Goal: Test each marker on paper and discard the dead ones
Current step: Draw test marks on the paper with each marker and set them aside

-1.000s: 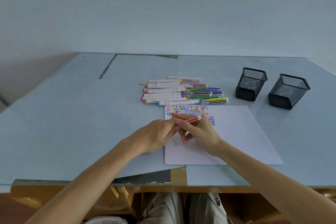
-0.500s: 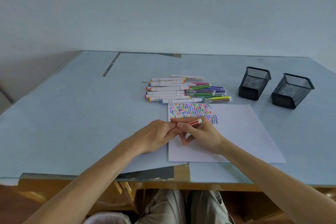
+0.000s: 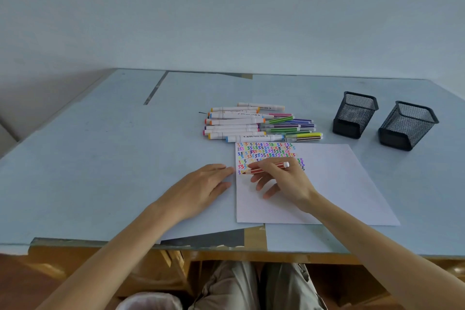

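Observation:
My right hand (image 3: 284,181) pinches a thin red striped marker (image 3: 266,168), its tip pointing left onto the white paper (image 3: 327,184) at the lower left of the coloured squiggles (image 3: 266,151). Palm down, my left hand (image 3: 201,189) lies on the table just left of the paper's edge; whether it holds the marker's cap is hidden. A pile of markers (image 3: 256,123), fat white ones and thin striped ones, lies just beyond the paper.
Two black mesh pen cups (image 3: 354,114) (image 3: 407,124) stand at the right beyond the paper. The blue tabletop (image 3: 100,158) ends at a near edge by my knees. A wall rises behind the table.
My hands have come apart: the left moved left off the marker, and the right turned the marker's tip down onto the paper.

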